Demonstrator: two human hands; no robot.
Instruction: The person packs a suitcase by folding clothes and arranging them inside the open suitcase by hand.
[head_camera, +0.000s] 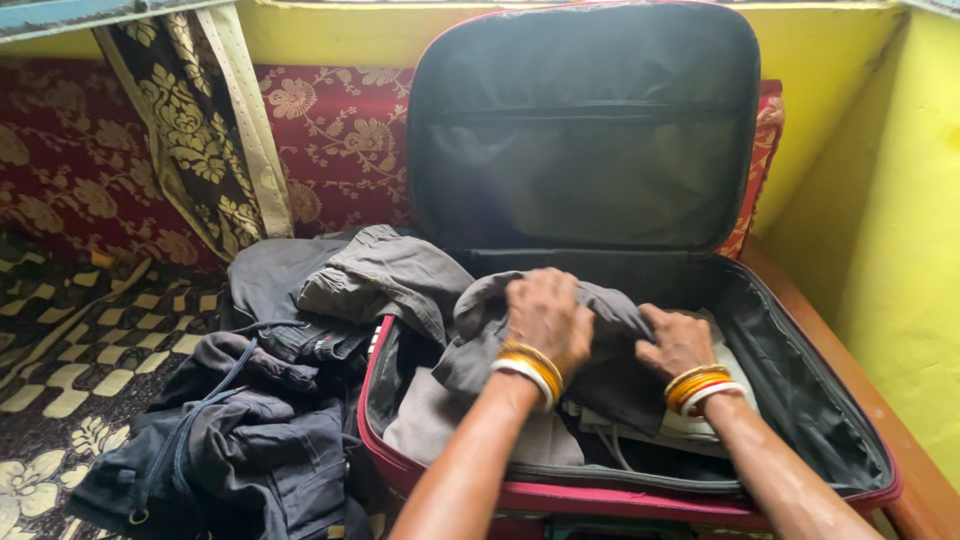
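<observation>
Far left, a chequered and flowered bedspread covers the surface, and behind it runs a red floral cloth with a dark gold-patterned curtain hanging over it. Moving in, a heap of dark clothes lies beside the case, a cord trailing across it, and more grey garments spill over the case's left edge. Now the suitcase itself, red-trimmed, open, its black lid propped upright against the yellow wall. Inside, in the middle, sits a grey garment, bunched up on top of other folded things. The left hand is down on it, fingers curled into the cloth, gripping a fold; bangles at the wrist. Just to the right, the right hand presses on the same garment, fingers bent and closed over the fabric, bangles there too. Beneath them, something pale shows at the bottom of the case.
</observation>
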